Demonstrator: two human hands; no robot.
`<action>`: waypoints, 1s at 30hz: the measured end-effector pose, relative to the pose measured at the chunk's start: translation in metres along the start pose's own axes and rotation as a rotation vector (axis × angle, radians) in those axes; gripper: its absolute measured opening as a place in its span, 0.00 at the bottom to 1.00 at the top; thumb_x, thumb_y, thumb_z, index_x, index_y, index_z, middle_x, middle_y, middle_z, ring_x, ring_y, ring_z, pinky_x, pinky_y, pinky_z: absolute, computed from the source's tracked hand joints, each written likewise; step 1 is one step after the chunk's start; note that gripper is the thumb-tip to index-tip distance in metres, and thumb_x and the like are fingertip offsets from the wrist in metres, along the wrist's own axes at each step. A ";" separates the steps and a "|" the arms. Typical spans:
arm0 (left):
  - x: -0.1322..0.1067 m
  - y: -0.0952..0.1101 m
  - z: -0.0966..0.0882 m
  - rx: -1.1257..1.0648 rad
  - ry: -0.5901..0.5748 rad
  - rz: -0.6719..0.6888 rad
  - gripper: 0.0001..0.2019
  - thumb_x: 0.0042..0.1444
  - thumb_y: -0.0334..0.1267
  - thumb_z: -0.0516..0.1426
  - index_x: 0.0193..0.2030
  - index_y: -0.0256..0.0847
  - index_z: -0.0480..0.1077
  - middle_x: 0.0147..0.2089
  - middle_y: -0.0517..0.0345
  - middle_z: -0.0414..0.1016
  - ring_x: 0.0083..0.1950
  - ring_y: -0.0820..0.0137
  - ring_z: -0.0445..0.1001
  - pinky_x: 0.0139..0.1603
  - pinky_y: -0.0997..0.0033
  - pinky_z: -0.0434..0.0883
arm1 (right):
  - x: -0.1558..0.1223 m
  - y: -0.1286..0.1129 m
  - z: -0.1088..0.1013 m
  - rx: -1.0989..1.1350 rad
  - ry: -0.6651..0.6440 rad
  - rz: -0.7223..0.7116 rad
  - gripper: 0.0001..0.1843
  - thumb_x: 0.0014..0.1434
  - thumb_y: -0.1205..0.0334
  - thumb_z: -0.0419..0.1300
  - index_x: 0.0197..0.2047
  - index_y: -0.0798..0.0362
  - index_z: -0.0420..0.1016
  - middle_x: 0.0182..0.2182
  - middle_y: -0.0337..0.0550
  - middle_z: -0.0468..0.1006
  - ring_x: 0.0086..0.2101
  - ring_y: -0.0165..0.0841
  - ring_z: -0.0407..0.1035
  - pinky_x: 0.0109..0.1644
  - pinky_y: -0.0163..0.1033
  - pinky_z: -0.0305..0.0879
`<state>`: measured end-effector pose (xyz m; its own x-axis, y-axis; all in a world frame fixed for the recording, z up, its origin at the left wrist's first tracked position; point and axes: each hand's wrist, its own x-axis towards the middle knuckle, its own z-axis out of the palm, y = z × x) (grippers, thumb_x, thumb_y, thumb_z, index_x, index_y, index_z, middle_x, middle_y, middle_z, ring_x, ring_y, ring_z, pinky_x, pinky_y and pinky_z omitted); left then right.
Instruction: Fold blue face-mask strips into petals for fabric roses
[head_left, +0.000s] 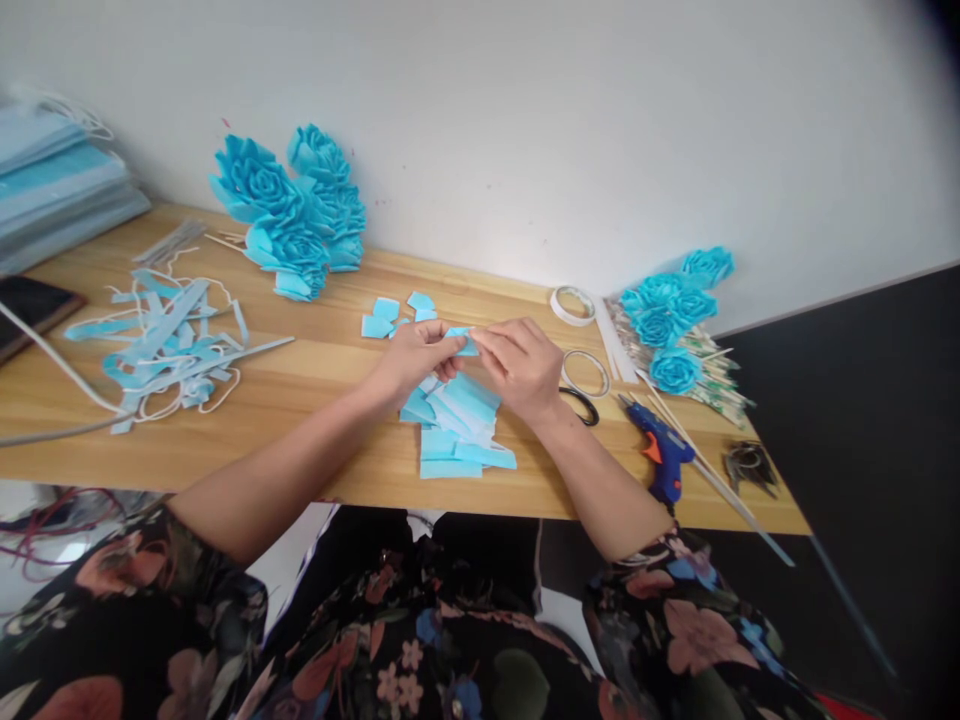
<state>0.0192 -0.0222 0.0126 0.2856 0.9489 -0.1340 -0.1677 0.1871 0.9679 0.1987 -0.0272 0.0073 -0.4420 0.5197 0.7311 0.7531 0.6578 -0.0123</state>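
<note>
A small light-blue fabric piece (463, 342) is held up between my two hands over the middle of the table. My left hand (421, 355) pinches its left end between thumb and fingers. At the other end, the fingertips of my right hand (523, 368) are closed on it. Just below my hands lies a loose pile of blue and white fabric pieces (457, 430). Several cut blue petal shapes (385, 312) rest behind my left hand.
Blue fabric roses (281, 205) stand back left, with more roses (667, 305) on the right. Cut strips and cords (169, 340) are heaped left, near stacked face masks (60, 180). A blue glue gun (660, 450), tape rolls (572, 306), sticks (720, 475) and a dark tool (750, 465) lie right.
</note>
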 end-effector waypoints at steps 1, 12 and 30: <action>0.000 0.000 0.000 -0.001 -0.002 0.001 0.09 0.57 0.33 0.61 0.27 0.37 0.67 0.21 0.60 0.74 0.20 0.77 0.69 0.24 0.76 0.67 | 0.000 0.000 0.000 0.001 -0.006 0.000 0.13 0.66 0.65 0.55 0.44 0.46 0.81 0.35 0.42 0.82 0.37 0.35 0.73 0.39 0.42 0.71; 0.002 -0.002 -0.002 -0.009 -0.006 0.011 0.09 0.57 0.34 0.63 0.28 0.36 0.68 0.22 0.60 0.74 0.21 0.78 0.69 0.26 0.76 0.67 | 0.000 0.001 0.001 0.036 -0.003 -0.031 0.12 0.66 0.67 0.56 0.42 0.49 0.81 0.36 0.43 0.82 0.37 0.34 0.72 0.40 0.40 0.69; 0.008 0.001 -0.006 -0.210 0.067 -0.026 0.07 0.58 0.34 0.58 0.31 0.33 0.69 0.23 0.55 0.76 0.22 0.75 0.72 0.27 0.75 0.69 | 0.002 -0.002 0.000 0.091 -0.200 0.008 0.18 0.66 0.63 0.53 0.57 0.50 0.76 0.48 0.48 0.80 0.49 0.41 0.71 0.52 0.49 0.70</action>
<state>0.0156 -0.0127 0.0114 0.2298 0.9566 -0.1794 -0.3555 0.2541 0.8995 0.1960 -0.0275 0.0092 -0.5305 0.6170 0.5813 0.7141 0.6948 -0.0859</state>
